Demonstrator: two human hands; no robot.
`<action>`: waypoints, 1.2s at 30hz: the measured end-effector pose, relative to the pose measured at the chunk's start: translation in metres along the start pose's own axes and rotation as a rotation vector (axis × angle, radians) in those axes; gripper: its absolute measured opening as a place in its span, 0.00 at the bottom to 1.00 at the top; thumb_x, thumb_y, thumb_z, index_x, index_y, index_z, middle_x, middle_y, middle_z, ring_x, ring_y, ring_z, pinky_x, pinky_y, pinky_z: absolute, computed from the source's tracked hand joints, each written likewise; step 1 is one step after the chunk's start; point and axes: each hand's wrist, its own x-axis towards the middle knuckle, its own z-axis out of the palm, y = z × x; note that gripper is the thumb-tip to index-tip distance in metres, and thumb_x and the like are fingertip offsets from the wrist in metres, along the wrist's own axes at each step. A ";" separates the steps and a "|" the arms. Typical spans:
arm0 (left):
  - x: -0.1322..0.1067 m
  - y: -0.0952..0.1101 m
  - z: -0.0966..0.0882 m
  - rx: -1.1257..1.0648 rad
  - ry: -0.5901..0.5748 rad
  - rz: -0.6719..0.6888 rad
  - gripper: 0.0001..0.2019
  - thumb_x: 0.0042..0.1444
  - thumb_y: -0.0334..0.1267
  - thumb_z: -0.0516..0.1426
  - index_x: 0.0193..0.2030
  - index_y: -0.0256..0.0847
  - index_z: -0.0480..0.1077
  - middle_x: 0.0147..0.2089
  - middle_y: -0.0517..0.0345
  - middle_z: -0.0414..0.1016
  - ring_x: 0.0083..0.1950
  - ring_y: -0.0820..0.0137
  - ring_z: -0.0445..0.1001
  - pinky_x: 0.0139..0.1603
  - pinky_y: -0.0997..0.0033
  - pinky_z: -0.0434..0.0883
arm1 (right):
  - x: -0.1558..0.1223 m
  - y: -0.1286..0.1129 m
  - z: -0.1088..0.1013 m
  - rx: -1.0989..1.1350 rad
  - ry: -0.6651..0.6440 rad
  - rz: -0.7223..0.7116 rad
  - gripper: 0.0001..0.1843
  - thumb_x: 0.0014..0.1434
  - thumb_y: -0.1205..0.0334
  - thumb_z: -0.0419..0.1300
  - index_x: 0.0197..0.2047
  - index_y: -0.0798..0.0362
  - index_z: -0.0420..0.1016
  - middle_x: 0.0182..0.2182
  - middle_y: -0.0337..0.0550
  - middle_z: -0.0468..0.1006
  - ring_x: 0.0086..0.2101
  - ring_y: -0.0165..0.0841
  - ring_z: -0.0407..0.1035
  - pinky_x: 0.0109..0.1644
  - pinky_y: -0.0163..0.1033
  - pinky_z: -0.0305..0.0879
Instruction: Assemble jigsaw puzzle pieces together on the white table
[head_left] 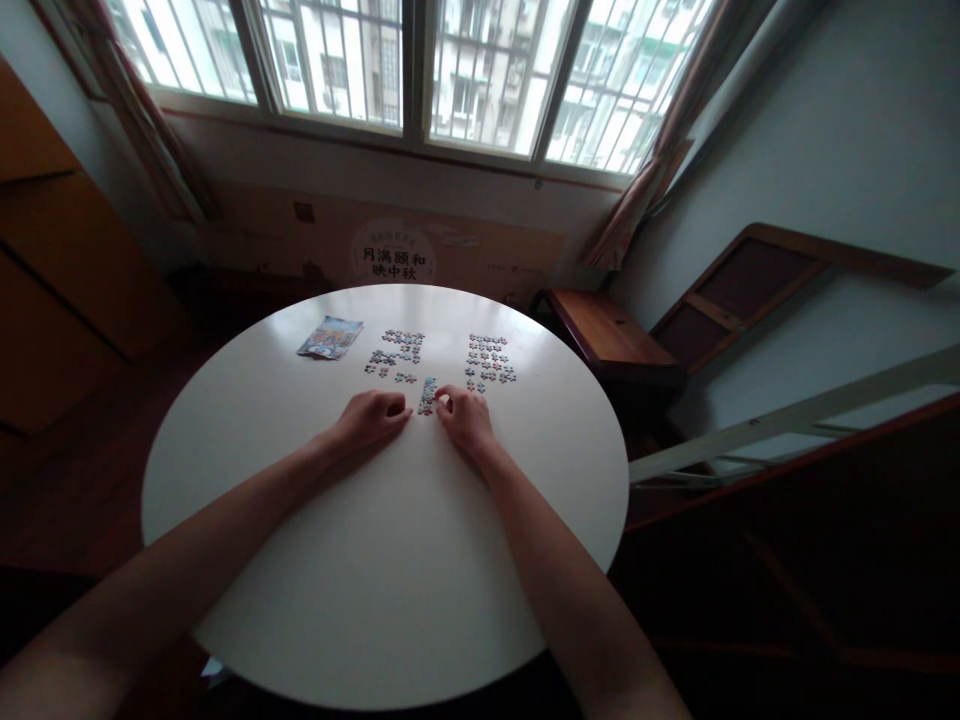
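Observation:
On the white round table, a small strip of joined jigsaw puzzle pieces (427,396) lies between my two hands. My right hand (466,418) rests at the strip's right edge, thumb and fingertips pinched together on what looks like a puzzle piece, mostly hidden by the fingers. To the left of the strip is my left hand (371,415), its fingers curled in and one fingertip pointing close to the strip. Nothing shows in it. Loose puzzle pieces (402,350) are spread beyond my left hand, and more loose pieces (489,358) lie in rows beyond my right.
A colourful picture packet (331,338) lies on the far left of the table (405,580). Past the table's right edge stands a wooden bench (611,330). Barred windows (480,80) and a printed cardboard panel (480,245) are at the back.

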 end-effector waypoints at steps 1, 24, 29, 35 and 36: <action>0.000 0.000 0.000 -0.001 0.001 0.001 0.18 0.58 0.49 0.51 0.27 0.40 0.71 0.25 0.57 0.72 0.25 0.72 0.64 0.28 0.72 0.53 | 0.000 0.000 0.000 0.000 0.002 -0.001 0.10 0.61 0.60 0.57 0.44 0.48 0.78 0.32 0.40 0.80 0.36 0.33 0.72 0.48 0.38 0.59; 0.000 -0.004 0.003 -0.001 0.009 0.005 0.18 0.58 0.50 0.51 0.26 0.39 0.71 0.23 0.58 0.70 0.24 0.72 0.62 0.28 0.72 0.52 | -0.001 -0.002 -0.003 -0.004 -0.014 0.004 0.11 0.62 0.60 0.56 0.45 0.48 0.78 0.33 0.41 0.80 0.37 0.34 0.72 0.48 0.38 0.59; 0.000 -0.001 0.001 -0.008 0.003 -0.002 0.17 0.58 0.48 0.52 0.26 0.39 0.71 0.24 0.58 0.71 0.25 0.73 0.63 0.28 0.72 0.52 | 0.000 -0.001 0.000 0.001 -0.008 0.000 0.11 0.62 0.60 0.56 0.45 0.48 0.77 0.33 0.41 0.80 0.36 0.34 0.72 0.48 0.39 0.59; 0.000 0.000 0.000 -0.005 0.004 -0.002 0.18 0.58 0.49 0.52 0.26 0.39 0.70 0.23 0.58 0.71 0.25 0.73 0.62 0.28 0.73 0.52 | 0.000 0.000 0.000 0.012 -0.004 0.001 0.11 0.62 0.60 0.57 0.45 0.48 0.77 0.32 0.41 0.80 0.36 0.34 0.72 0.48 0.39 0.59; 0.000 0.000 0.000 -0.004 0.004 -0.002 0.18 0.58 0.49 0.52 0.26 0.39 0.70 0.23 0.58 0.71 0.25 0.73 0.62 0.28 0.73 0.52 | 0.000 0.000 0.000 0.011 -0.003 0.001 0.11 0.61 0.61 0.57 0.45 0.48 0.78 0.32 0.40 0.80 0.36 0.34 0.72 0.48 0.39 0.59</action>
